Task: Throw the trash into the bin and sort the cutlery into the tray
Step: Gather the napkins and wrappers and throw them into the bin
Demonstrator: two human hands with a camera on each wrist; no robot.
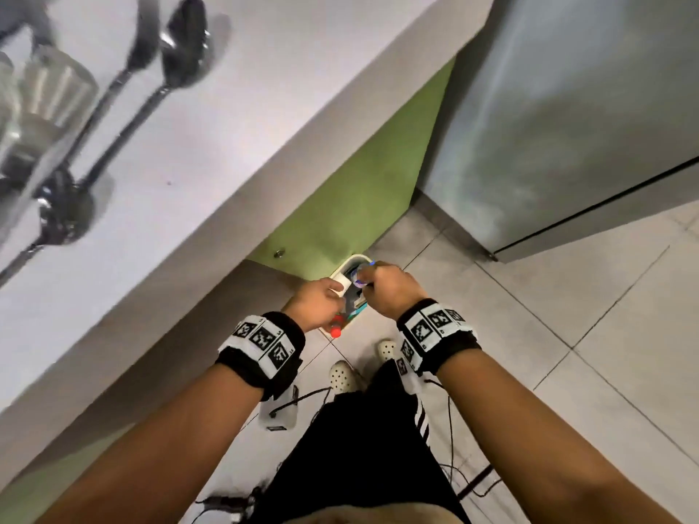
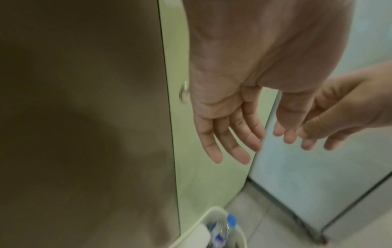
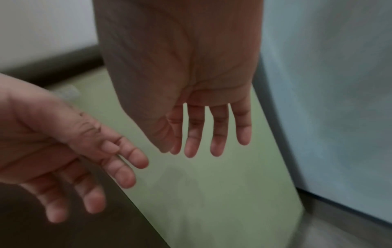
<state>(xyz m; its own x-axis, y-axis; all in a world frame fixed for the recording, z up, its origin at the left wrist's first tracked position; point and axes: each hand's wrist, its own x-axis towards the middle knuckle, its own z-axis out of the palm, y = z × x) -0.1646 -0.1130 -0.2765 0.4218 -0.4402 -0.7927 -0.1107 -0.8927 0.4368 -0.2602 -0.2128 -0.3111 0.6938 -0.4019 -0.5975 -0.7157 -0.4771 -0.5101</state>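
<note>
A white bin (image 1: 352,258) stands on the floor against the green cabinet (image 1: 363,191). It holds a clear bottle with a blue cap (image 2: 231,220), a bottle with a red cap (image 1: 335,332) and a white piece (image 1: 343,286). Both hands hover side by side just above it. My left hand (image 1: 316,301) hangs with straight fingers (image 2: 231,134) and an empty palm. My right hand (image 1: 389,289) is spread the same way, its fingers (image 3: 218,134) apart and holding nothing. Each hand also shows in the other's wrist view, the right hand (image 2: 318,127) and the left hand (image 3: 80,161).
On the white counter (image 1: 234,119) at upper left lie two dark ladles (image 1: 185,47) and steel cups (image 1: 53,92), all blurred. A steel fridge (image 1: 567,126) stands to the right of the bin. Grey floor tiles (image 1: 567,315) lie in front, with my shoes and trailing cables.
</note>
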